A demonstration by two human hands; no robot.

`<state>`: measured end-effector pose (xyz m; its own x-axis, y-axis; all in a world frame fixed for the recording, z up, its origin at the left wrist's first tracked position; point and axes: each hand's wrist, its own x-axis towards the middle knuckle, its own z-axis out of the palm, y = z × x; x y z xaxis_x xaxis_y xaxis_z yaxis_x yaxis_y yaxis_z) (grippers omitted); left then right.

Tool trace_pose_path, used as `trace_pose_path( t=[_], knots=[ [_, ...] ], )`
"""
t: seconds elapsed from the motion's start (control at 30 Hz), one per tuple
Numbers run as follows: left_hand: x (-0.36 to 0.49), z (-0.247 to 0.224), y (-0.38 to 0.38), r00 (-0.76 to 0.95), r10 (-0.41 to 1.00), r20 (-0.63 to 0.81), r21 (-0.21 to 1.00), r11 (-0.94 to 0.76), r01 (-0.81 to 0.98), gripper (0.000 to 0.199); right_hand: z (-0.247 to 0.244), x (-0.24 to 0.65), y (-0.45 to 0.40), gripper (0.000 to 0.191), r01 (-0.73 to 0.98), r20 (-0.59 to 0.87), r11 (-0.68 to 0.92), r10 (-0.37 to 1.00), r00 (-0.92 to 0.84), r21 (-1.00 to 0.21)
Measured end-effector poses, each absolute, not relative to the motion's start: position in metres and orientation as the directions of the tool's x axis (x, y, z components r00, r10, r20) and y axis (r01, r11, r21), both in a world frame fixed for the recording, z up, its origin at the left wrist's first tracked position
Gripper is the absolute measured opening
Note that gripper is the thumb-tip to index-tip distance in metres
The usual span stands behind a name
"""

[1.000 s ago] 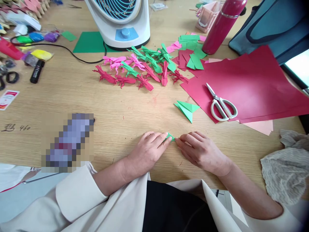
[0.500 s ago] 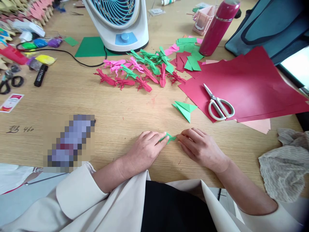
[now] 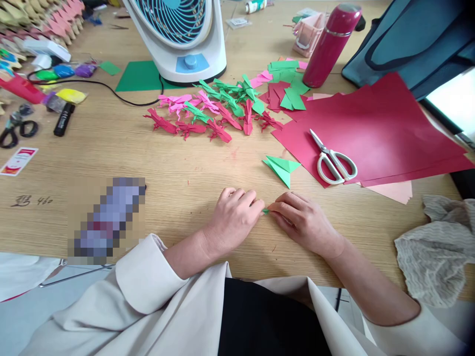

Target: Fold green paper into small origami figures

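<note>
Between my two hands, low over the wooden table, is a small folded piece of green paper (image 3: 265,211), mostly hidden by fingers. My left hand (image 3: 237,217) is closed on its left side, thumb and fingers together. From the right, my right hand (image 3: 306,222) pinches the other end between thumb and fingertips. Just beyond the hands lies a light green folded paper (image 3: 282,169) with pointed flaps. Scissors with white handles (image 3: 336,163) rest on the red paper sheets (image 3: 374,133) to the right.
Several folded paper figures (image 3: 218,131) in red, green and pink lie ahead, near a white fan (image 3: 193,62). A magenta flask (image 3: 331,47) stands beside a blue bag (image 3: 393,49). A blurred-out object (image 3: 111,217) lies left; a crumpled cloth (image 3: 434,252) is at right.
My left hand has rolled from lying flat over the green paper to a more curled grip with knuckles raised. Less of the paper shows now. My right hand keeps its pinch.
</note>
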<state>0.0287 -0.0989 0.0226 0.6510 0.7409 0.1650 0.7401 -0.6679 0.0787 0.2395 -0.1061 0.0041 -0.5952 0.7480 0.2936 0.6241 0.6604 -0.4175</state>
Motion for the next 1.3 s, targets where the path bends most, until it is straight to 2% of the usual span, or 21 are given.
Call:
trace_pose_path(
  t=[0.23,0.43,0.5,0.67,0.73,0.83,1.03,1.17,1.3],
  knots=[
    [0.031,0.017,-0.096,0.684,0.704,0.191,0.061,-0.704,0.707,0.015,0.003,0.236,-0.104,0.019,0.641,0.270,0.648,0.759,-0.593,-0.411],
    [0.031,0.010,-0.095,0.714,0.660,0.233,0.023,-0.738,0.675,0.019,0.005,0.235,-0.104,0.018,0.632,0.266,0.580,0.808,-0.525,-0.513],
    [0.031,0.009,-0.094,0.691,0.682,0.239,0.082,-0.724,0.685,0.017,0.005,0.236,-0.104,0.018,0.623,0.275,0.548,0.830,-0.485,-0.557],
    [0.031,0.009,-0.086,0.528,0.791,0.310,0.368,-0.612,0.701,0.009,0.010,0.230,-0.107,0.011,0.535,0.280,0.392,0.918,-0.280,-0.748],
    [0.030,0.011,-0.084,0.465,0.816,0.344,0.472,-0.578,0.665,0.009,0.014,0.223,-0.108,0.012,0.442,0.179,0.263,0.959,-0.221,-0.858],
    [0.029,0.013,-0.083,0.400,0.832,0.385,0.590,-0.555,0.586,0.008,0.019,0.210,-0.106,0.021,0.281,-0.010,0.062,0.969,-0.246,-0.958],
    [0.026,0.014,-0.083,0.245,0.877,0.413,0.735,-0.480,0.479,0.009,0.020,0.189,-0.094,0.029,0.040,-0.030,-0.021,0.967,-0.253,-0.999],
    [0.025,0.013,-0.080,0.147,0.937,0.316,0.856,-0.349,0.383,0.007,0.015,0.184,-0.089,0.030,0.030,-0.016,-0.010,0.983,-0.182,-0.999],
    [0.025,0.010,-0.077,0.154,0.968,0.199,0.924,-0.238,0.300,0.002,0.008,0.183,-0.085,0.032,0.012,0.008,0.010,0.992,-0.124,-1.000]
  ],
)
